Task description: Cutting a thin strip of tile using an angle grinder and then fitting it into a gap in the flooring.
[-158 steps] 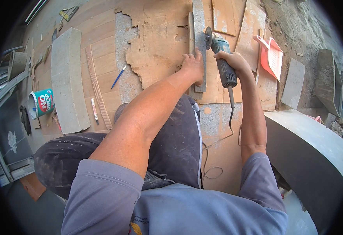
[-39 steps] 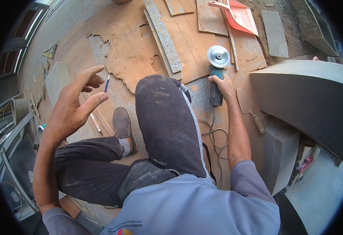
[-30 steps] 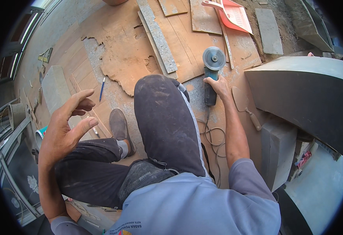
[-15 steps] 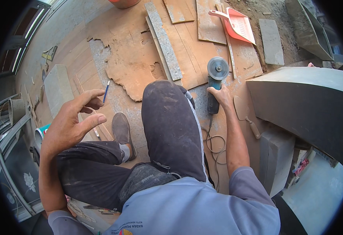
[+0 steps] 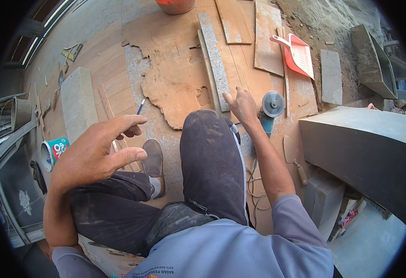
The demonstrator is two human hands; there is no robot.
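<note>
My left hand [image 5: 102, 150] is raised over my bent left leg, thumb and index finger spread with nothing between them. Just beyond its index finger shows a blue pencil [image 5: 141, 106], its lower end hidden behind that finger. My right hand [image 5: 243, 107] hovers past my right knee, thumb apart from loosely bent fingers, holding nothing visible. An angle grinder [image 5: 273, 104] rests on the floor right beside it, disc upward; my forearm covers part of its body. To the left of that hand lies a long speckled grey strip [image 5: 214, 62] over broken brown board [image 5: 170, 88].
A pointing trowel [image 5: 300, 171] and the grinder's cord [image 5: 255, 192] lie right of my leg. A red dustpan [image 5: 300, 58] sits farther off. Large grey boxes [image 5: 351, 143] crowd the right. At left are a grey block [image 5: 79, 104] and a tin [image 5: 55, 153].
My right hand has let go of the grinder and moved forward and left. The grinder stays on the floor. The whole view has shifted; my left hand keeps its spread pose.
</note>
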